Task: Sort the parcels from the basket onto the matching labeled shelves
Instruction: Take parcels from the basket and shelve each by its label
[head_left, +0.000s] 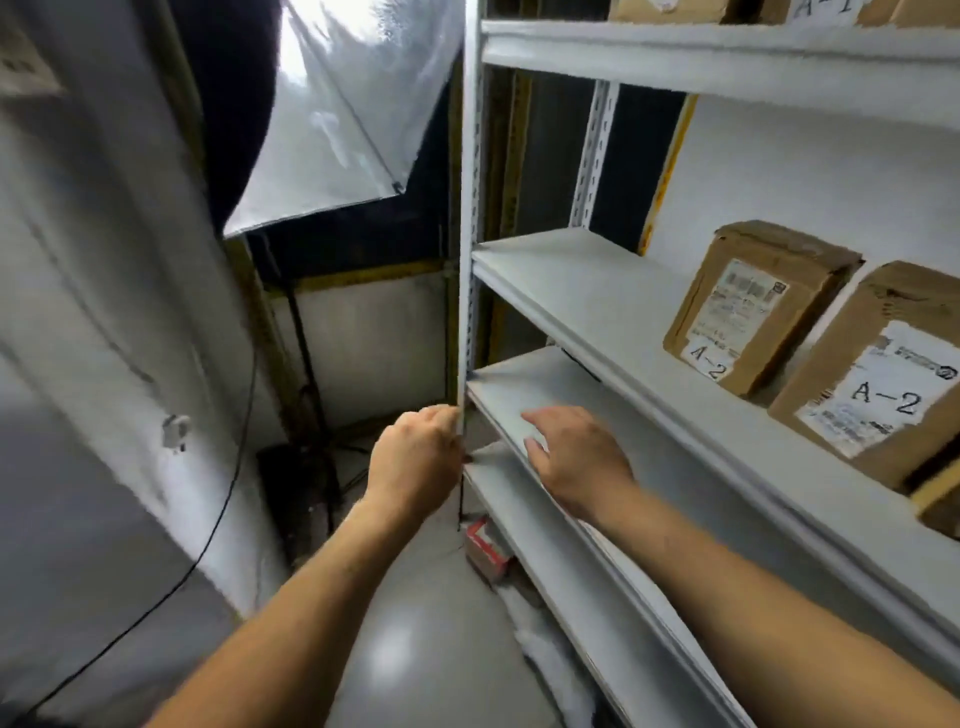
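A white metal shelf unit (582, 291) fills the right half of the view. My left hand (415, 457) grips its front upright post (470, 234), fingers curled round the edge. My right hand (576, 457) rests flat, fingers straight, on the front edge of a lower shelf board (519, 389). Two brown parcels, one (753, 306) and another (878, 374) both marked A-2, stand on the middle shelf at the right. More brown parcels (670, 8) and an A-1 label sit on the top shelf. No basket is in view.
A small red and white box (485, 551) lies on the grey floor under the shelves. A light stand with a softbox (343, 114) and its black cable stand at the left, beside a white draped sheet (93, 312).
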